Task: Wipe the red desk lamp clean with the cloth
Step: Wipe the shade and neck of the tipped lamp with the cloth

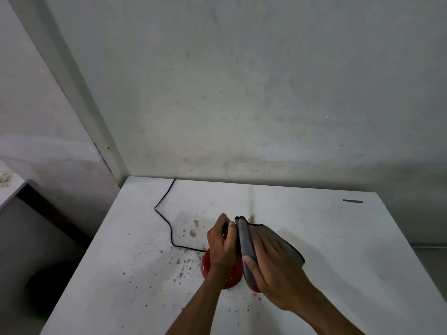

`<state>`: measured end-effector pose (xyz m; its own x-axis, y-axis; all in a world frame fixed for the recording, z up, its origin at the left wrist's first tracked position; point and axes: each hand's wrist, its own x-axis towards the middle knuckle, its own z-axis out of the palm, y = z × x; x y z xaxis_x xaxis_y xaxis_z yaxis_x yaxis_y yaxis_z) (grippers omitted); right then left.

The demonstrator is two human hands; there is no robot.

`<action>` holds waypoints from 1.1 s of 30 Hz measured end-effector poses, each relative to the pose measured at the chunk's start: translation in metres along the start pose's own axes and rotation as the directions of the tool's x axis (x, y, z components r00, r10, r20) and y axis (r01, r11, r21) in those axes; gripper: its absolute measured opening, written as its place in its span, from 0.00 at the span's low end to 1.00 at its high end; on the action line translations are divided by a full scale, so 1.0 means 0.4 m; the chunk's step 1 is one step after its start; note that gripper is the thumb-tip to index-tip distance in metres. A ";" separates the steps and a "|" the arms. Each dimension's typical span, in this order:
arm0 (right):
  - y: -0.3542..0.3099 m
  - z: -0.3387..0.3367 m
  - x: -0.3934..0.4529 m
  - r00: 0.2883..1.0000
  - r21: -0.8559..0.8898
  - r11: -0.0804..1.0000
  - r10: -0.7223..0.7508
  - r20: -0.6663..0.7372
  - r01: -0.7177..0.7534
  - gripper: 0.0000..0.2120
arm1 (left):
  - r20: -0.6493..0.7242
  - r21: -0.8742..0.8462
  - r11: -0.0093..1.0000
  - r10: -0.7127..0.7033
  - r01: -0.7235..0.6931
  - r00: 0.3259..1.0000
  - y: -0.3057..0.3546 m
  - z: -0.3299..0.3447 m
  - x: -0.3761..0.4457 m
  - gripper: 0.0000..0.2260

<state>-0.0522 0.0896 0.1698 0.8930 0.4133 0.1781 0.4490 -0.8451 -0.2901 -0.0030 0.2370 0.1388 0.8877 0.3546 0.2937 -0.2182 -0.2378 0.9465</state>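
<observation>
The red desk lamp [231, 274] stands on a white table, its round base showing under my wrists. My left hand [221, 243] is closed around the lamp's upper part, which it mostly hides. My right hand [273, 264] presses a grey cloth [246, 250] against the lamp from the right; the cloth is wrapped over what it covers and drapes behind my fingers. A sliver of red shows below the cloth's lower end. The lamp's black cord [167, 213] runs from the base to the table's back edge.
The white table [338, 250] is speckled with dark stains around the lamp. A stained wall rises right behind it. A dark slot or mark [352, 201] lies at the back right. Another white surface [9, 187] sits at the far left, across a gap.
</observation>
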 end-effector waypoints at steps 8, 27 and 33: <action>0.072 -0.041 0.127 0.903 0.328 0.916 0.076 0.424 -0.231 0.39 | -0.003 -0.052 0.999 0.010 -0.011 1.000 0.009 0.004 -0.007 0.13; 0.014 0.010 -0.034 0.995 -0.031 0.995 0.099 0.010 -0.099 0.34 | -0.013 -0.040 0.999 -0.002 0.002 1.000 -0.007 0.012 0.002 0.14; 0.068 -0.036 0.078 0.921 0.196 0.961 0.111 0.374 -0.195 0.36 | 0.001 -0.053 0.999 -0.008 0.008 1.000 -0.007 0.014 0.002 0.14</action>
<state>-0.0125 0.0745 0.1811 0.8835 0.4138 -0.2195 0.2635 -0.8265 -0.4975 0.0006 0.2331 0.1355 0.8898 0.3558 0.2857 -0.2318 -0.1868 0.9546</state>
